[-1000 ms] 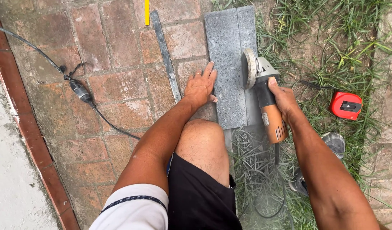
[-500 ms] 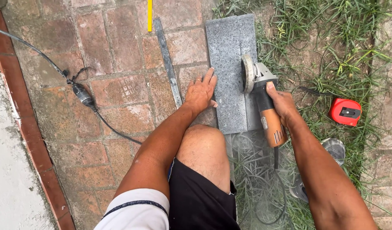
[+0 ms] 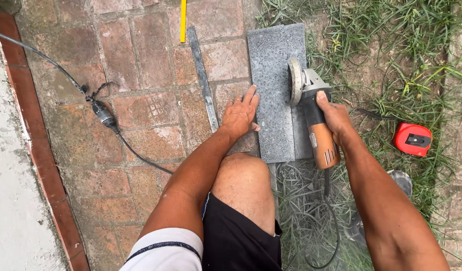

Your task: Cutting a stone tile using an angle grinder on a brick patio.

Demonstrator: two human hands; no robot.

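A grey stone slab [image 3: 273, 65] lies lengthwise where the brick paving meets the grass. My left hand [image 3: 242, 113] rests flat on the slab's left edge, fingers spread, pressing it down. My right hand [image 3: 334, 114] grips the orange body of an angle grinder [image 3: 313, 118]. Its disc [image 3: 294, 82] stands upright on the slab's right part, about midway along its length. My bare knee [image 3: 243, 175] is just below the slab's near end.
A thin metal bar [image 3: 203, 75] lies on the bricks left of the slab, with a yellow strip [image 3: 183, 20] beyond it. A black cable with a plug joint [image 3: 103, 114] crosses the paving. A red tape measure [image 3: 412, 139] sits in the grass at right.
The view has shifted slightly, and the grinder disc sits a little nearer along the slab. Both hands keep their hold.
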